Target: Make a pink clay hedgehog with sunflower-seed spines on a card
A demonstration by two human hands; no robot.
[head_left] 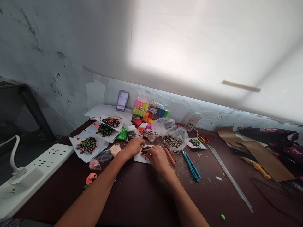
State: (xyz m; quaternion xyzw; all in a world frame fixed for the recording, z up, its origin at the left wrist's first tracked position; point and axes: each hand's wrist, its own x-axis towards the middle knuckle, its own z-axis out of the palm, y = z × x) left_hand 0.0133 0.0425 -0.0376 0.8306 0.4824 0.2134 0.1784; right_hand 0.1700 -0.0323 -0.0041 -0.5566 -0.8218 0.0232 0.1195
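"Two bare forearms (93,196) lay nearest. Were the hands grasping anything?"

"I couldn't tell. Left hand (135,147) and right hand (157,158) both curled at one seed-covered card (142,154) between them."

"Any danger?"

"A slip rightward could have rolled one orange pen (170,157) or, farther off, tipped one clear seed bag (185,137)."

"More cards?"

"Three larger cards (87,145) left, one small card (195,143) right."

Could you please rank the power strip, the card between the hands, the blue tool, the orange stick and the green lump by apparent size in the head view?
1. Power strip
2. Card and blue tool: unsure, as the right hand covers part of the card
3. Orange stick
4. Green lump
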